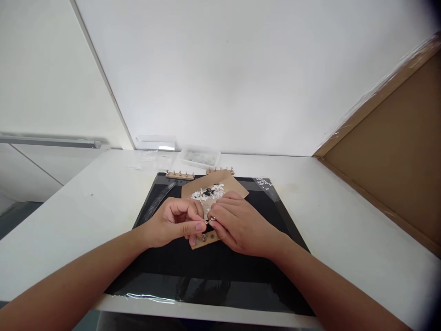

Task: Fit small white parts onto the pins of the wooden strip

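My left hand (179,220) pinches something tiny between thumb and forefinger, its fingertips meeting those of my other hand. My right hand (243,225) is closed around a small shiny metal piece (212,219), whose exact kind is too small to make out. Just below the fingertips lies a short wooden strip (208,239) with round metal fittings, partly covered by both hands. Behind the hands, a sheet of brown paper (193,186) bears a pile of small white and black bits (208,191).
A black mat (165,266) lies on the white table (344,207). Two wooden strips with upright metal pegs, a left one (179,175) and a right one (223,171), sit at its far edge. Also around are a dark curved strip (160,200), a clear plastic tray (200,157) and white labels (263,183).
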Motion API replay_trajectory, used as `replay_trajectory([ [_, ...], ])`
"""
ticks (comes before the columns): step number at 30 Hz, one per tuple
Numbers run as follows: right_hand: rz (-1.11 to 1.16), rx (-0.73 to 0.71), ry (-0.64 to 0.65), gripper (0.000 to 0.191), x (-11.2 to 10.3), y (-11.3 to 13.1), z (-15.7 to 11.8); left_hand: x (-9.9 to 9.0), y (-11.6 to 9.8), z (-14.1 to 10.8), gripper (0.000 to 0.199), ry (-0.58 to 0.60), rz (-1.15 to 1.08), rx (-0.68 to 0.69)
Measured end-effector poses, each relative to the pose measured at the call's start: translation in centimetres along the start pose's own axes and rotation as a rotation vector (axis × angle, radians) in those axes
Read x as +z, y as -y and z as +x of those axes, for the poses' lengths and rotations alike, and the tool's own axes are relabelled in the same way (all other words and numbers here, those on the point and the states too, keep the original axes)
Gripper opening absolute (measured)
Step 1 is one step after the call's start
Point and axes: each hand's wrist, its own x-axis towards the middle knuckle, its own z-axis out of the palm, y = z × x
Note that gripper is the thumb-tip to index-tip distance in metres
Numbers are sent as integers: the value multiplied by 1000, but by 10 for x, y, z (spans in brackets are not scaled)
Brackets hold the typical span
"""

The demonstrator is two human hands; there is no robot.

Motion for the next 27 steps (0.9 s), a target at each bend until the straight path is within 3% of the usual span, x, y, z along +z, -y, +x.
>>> replay_trajectory([
  [5,-6,-3,-22,29,0,-2,0,0,-1,0,22,8,11,5],
  [15,-146,59,-41,30,-1,-7,-1,1,-2,0,11,-146,386,114],
  [21,-210,92,-8,32,0,-5,0,10,-2,1,5,-296,602,180],
  [27,-219,98,9,33,2,-4,1,16,-2,1,6,-372,711,185],
])
